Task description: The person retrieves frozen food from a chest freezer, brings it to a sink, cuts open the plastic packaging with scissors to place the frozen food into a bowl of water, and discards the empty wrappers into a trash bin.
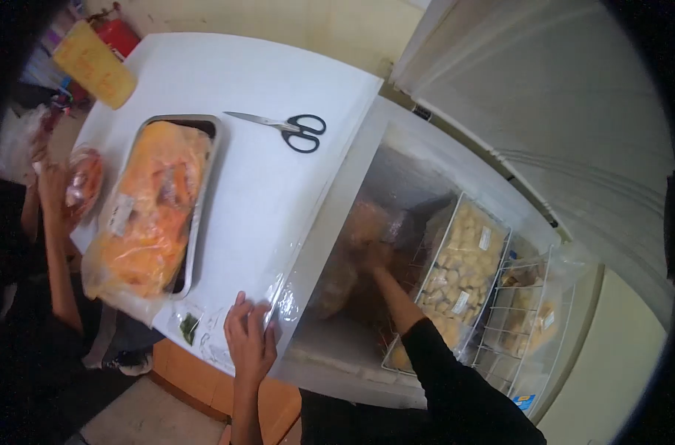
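Observation:
My left hand (250,340) rests at the near edge of the white tabletop (267,208), fingers apart and holding nothing. Close to it are a small dark green scrap (188,327) and some clear plastic film (284,302). My right hand (374,256) reaches down into the open chest freezer (336,334), among frosty plastic bags (368,221) with orange-brown contents. Its fingers are blurred and partly hidden, so their grip is unclear. Beside that arm stands a wire basket (435,256) with bags of pale round pieces (467,252).
A metal tray (201,215) holds a large bag of orange food (148,215). Black-handled scissors (285,127) lie beyond it. At left, a co-worker's hands (50,178) are near another bag (84,182). A yellow container (95,65) stands at the far corner; the freezer lid (560,96) is raised.

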Available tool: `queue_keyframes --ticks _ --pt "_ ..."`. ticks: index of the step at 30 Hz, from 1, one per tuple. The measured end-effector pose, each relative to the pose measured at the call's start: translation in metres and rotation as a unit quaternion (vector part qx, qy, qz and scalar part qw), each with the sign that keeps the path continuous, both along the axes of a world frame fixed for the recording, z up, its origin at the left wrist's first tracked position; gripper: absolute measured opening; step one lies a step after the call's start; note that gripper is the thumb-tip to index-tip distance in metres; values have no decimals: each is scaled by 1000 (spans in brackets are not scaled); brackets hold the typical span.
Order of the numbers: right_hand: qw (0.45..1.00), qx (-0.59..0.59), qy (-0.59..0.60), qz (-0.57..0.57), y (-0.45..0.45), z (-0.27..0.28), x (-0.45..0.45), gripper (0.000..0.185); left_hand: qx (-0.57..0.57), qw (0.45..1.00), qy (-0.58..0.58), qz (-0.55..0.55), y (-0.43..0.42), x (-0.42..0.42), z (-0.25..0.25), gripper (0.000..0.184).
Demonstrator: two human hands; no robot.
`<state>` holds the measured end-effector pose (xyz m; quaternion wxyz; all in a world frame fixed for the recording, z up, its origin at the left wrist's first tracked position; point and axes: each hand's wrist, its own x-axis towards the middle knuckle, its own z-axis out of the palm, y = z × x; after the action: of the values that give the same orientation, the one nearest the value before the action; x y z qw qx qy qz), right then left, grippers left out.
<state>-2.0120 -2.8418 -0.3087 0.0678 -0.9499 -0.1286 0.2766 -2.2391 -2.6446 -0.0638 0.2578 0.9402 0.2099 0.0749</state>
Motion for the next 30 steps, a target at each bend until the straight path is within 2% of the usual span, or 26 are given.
queue_keyframes --ticks 1,3,4,7,10,11,12,13,14,15,17,18,20,21,23,30 --pt "999 -10 0 -43 -1 -19 10 54 4 1000 4 4 0 0 -2 29" --pt "993 -27 -100 -57 -5 -107 42 62 9 1000 9 0 0 1 -6 30" --pt "993 -28 -95 -64 -21 -151 60 62 8 1000 10 8 -1 0 -8 29" --pt "974 133 -13 -184 -26 -144 99 63 2 999 33 3 1 -6 -14 28" --pt "894 348 79 -272 -27 -139 134 65 30 999 30 9 0 -11 -27 26" --pt "869 389 107 -286 -25 -141 142 65 111 992 -18 -64 8 3 -21 29" --pt "834 436 219 -258 -27 -182 151 65 97 993 -31 -63 8 2 -26 37" --pt "907 321 109 -252 -23 -198 156 66 85 993 -50 -58 11 -6 -33 35" --pt "954 193 1 -232 -16 -208 153 67 73 993 -70 -53 13 -14 -40 34" --pt "952 190 11 -241 -4 -196 149 67 75 994 -71 -48 16 -15 -41 34" --pt "976 80 36 -197 25 -153 157 45 82 994 -52 -39 18 -11 -40 33" --pt "975 79 40 -202 31 -167 159 45 85 995 -44 -38 19 -10 -40 33" --pt "986 88 -26 -136 40 -225 174 42 90 994 -39 -38 15 -6 -42 32" --pt "989 92 -56 -101 47 -230 176 41 88 995 -33 -37 15 -6 -42 31" --pt "987 102 -47 -119 58 -235 180 41 91 995 -28 -34 15 -6 -42 31" --pt "965 172 -62 -187 52 -195 152 40 89 996 1 -13 14 -13 -35 28"
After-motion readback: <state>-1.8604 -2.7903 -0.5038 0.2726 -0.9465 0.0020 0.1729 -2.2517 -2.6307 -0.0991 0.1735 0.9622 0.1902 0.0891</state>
